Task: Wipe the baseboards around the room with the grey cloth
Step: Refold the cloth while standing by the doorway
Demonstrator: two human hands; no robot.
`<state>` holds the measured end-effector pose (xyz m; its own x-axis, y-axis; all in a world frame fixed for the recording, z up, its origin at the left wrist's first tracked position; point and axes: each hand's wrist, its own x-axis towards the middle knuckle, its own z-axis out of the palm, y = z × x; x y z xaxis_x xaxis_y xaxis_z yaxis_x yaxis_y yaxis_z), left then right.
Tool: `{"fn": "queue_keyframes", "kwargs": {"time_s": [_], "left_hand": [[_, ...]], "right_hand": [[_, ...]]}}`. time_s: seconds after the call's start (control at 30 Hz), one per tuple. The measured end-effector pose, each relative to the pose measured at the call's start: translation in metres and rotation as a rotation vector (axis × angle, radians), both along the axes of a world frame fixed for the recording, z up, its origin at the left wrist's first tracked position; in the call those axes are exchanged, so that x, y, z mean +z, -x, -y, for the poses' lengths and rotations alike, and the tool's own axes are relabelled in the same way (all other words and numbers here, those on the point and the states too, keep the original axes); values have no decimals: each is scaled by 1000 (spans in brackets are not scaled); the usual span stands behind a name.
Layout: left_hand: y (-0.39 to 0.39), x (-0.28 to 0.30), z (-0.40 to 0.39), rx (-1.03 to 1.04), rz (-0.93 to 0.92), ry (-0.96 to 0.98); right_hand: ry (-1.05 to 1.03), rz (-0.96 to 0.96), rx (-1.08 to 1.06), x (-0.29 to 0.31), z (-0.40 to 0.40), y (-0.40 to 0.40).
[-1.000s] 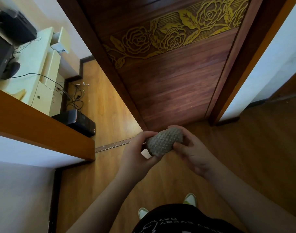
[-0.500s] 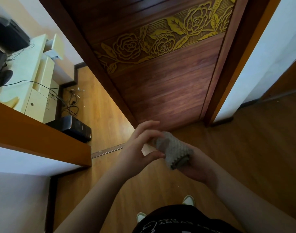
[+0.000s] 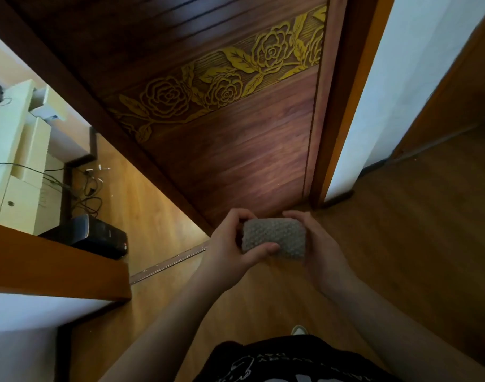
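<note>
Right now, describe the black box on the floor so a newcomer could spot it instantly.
Start at the dark wooden door with carved yellow roses and look left, across the strip of light wooden floor. There, beside the pale cream desk and below a tangle of black cables, lies the glossy black rectangular box. It is the only dark, solid block among pale furniture and thin wires.
</note>
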<state>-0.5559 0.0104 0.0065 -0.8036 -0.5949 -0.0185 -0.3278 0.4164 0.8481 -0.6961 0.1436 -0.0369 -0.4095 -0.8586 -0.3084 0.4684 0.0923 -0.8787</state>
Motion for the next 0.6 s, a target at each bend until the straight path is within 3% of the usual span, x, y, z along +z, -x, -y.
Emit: {"fn": "queue_keyframes", "kwargs": {"time_s": [0.07, 0.2, 0.6], "left_hand": [[10, -1, 6, -1, 8, 53], [27, 2, 12, -58, 24, 27], [80, -3, 95, -384, -32, -189]], "right_hand": [[43, -64, -58, 9, 4, 7], [88, -370, 26, 6, 9, 16], [17, -425, -316, 4, 57, 37]]}}
